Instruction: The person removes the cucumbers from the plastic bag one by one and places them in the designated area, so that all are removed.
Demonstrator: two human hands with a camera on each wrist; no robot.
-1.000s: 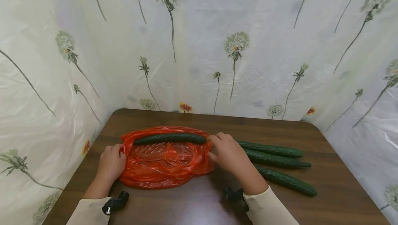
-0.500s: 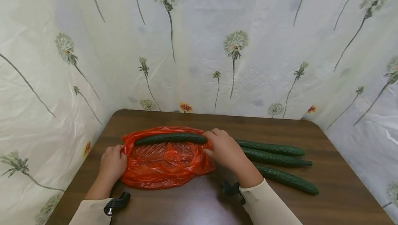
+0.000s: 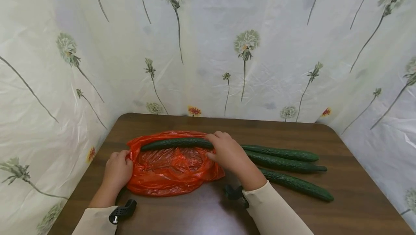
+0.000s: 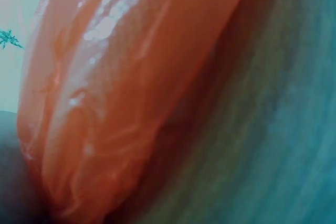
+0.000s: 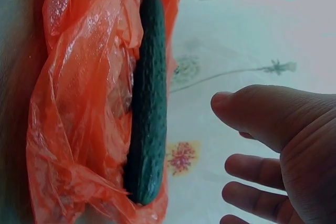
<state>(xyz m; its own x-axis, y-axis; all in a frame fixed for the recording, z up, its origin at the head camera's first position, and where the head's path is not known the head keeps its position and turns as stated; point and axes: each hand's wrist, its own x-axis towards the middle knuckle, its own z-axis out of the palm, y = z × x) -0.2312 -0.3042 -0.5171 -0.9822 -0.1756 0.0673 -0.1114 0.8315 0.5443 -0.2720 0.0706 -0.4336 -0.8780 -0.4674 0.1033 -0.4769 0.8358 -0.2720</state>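
An orange-red plastic bag [image 3: 162, 188] lies spread with its mouth facing up. One dark green cucumber [image 3: 177, 142] rests inside it along the far side. At the bag's left edge, my left hand [image 3: 117, 168] pinches the plastic between thumb and fingers; the left wrist view shows mostly the stretched bag [image 4: 126, 77]. My right hand [image 3: 229, 153] hovers over the bag's right end near the cucumber's tip. In the right wrist view that hand [image 5: 289, 150] has loosely extended fingers, apart from the cucumber [image 5: 149, 98], with nothing between them.
To the right of the bag, several more cucumbers lie on the brown wooden table [image 3: 208, 213]: a far one [image 3: 282, 152], a middle one [image 3: 282, 162] and a near one [image 3: 299, 184]. A floral-patterned sheet [image 3: 208, 47] hangs behind and beside the table.
My right hand has moved left and slightly away from me, off the bag's right rim to above the cucumber's end. My left hand stays at the left edge.
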